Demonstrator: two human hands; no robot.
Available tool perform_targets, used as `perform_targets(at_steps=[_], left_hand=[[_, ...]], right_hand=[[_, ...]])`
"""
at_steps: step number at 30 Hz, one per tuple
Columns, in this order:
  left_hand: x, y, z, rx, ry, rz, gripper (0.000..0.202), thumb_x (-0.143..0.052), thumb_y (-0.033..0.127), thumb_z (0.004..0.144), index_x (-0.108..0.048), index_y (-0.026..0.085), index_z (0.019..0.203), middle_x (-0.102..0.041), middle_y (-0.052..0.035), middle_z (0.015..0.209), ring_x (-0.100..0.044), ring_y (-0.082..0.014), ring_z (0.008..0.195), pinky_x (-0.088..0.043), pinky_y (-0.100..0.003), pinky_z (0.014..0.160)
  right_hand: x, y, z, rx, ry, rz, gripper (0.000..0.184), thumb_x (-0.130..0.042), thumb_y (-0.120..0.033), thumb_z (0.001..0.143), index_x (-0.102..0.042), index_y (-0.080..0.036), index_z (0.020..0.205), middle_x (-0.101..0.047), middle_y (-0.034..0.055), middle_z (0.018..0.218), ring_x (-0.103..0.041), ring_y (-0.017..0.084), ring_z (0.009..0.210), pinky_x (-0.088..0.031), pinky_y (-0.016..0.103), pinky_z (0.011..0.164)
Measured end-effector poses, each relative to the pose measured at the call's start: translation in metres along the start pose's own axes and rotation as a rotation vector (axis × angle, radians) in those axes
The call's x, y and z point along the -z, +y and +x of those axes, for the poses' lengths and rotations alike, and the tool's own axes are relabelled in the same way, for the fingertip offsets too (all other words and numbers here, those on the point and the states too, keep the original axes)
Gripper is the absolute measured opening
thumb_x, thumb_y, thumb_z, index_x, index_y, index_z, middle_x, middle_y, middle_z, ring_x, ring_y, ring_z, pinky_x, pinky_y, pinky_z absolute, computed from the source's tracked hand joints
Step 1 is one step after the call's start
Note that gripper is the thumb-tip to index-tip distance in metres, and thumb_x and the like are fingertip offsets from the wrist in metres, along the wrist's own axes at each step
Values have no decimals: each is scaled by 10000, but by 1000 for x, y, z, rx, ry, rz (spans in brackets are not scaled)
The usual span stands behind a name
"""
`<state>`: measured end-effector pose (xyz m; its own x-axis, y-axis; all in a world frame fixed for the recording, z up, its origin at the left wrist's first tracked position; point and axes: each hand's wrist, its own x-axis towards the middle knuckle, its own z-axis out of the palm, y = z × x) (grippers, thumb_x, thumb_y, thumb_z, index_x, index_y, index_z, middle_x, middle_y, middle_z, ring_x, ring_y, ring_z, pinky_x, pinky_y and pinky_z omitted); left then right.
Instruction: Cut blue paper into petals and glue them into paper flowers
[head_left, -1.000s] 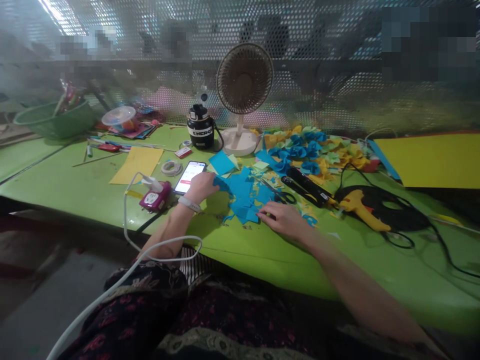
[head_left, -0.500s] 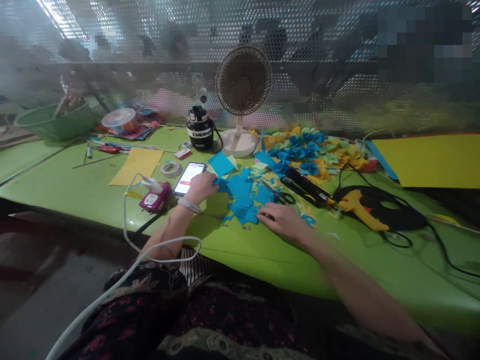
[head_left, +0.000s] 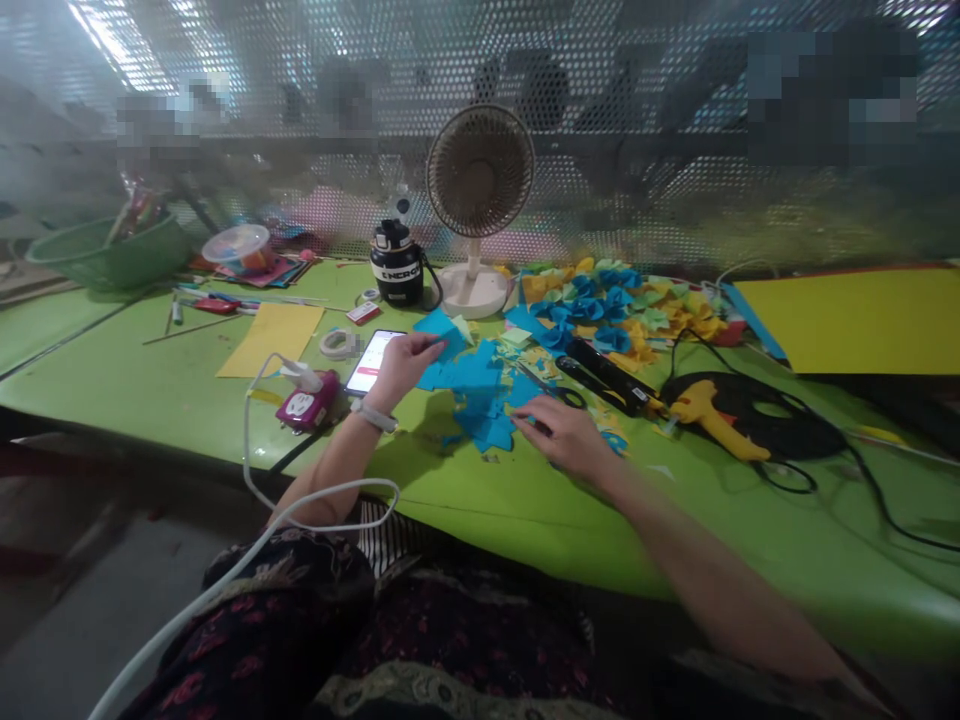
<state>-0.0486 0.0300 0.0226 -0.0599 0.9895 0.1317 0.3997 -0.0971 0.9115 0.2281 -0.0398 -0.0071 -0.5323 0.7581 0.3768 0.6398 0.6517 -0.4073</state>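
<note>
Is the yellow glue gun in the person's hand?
No, the glue gun lies on the green table, apart from the right hand.

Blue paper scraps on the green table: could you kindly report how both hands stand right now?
Left hand at the edge of a blue paper piece. Right hand open, fingers on the blue paper scraps. Black-handled scissors just beyond it.

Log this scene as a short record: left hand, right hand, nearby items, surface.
Left hand: fingertips at a blue paper sheet, beside a smartphone
Right hand: resting at the edge of blue paper scraps
Nearby items: black-handled scissors, yellow glue gun
Surface: green table
</note>
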Motion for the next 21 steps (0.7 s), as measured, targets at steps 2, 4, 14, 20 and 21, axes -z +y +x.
perform_targets(at_steps=[2, 4, 14, 20, 21], left_hand=[[-12, 5, -9, 145, -109, -483, 196, -743, 316, 798, -641, 171, 883, -658, 14, 752, -635, -127, 692, -548, -321, 799], [-27, 9, -22, 257, -243, -742, 294, -820, 293, 728, -598, 169, 876, -630, 42, 702, -608, -90, 620, -567, -303, 771], [-56, 13, -59, 407, -456, -881, 427, -894, 249, 651, -622, 165, 969, -695, 25, 790, -647, -79, 662, -543, -212, 665], [-48, 15, -55, 344, -510, -775, 329, -894, 284, 641, -687, 141, 854, -693, 21, 734, -600, -51, 600, -471, -177, 593], [-47, 15, -55, 334, -530, -760, 319, -895, 285, 638, -694, 138, 837, -694, 18, 722, -598, -51, 595, -466, -177, 589]], right_hand=[[1, -3, 1, -11, 151, -20, 292, -507, -366, 993, -689, -218, 1165, -722, 118, 1100, -692, 242, 974, -564, 379, 823], [1, -5, 3, 8, 268, -73, 325, -536, -347, 979, -645, -236, 1264, -689, 126, 1199, -664, 265, 1091, -559, 428, 920], [5, -12, 0, 169, 234, -120, 290, -583, -244, 950, -699, -325, 1203, -506, 77, 1485, -496, 305, 1342, -481, 511, 1055], [10, -11, -2, 134, 212, -48, 333, -608, -308, 923, -682, -321, 1247, -479, 84, 1506, -485, 322, 1341, -506, 536, 1024], [11, -10, -2, 141, 208, -36, 314, -611, -314, 919, -697, -324, 1221, -482, 79, 1501, -487, 320, 1338, -515, 533, 1013]])
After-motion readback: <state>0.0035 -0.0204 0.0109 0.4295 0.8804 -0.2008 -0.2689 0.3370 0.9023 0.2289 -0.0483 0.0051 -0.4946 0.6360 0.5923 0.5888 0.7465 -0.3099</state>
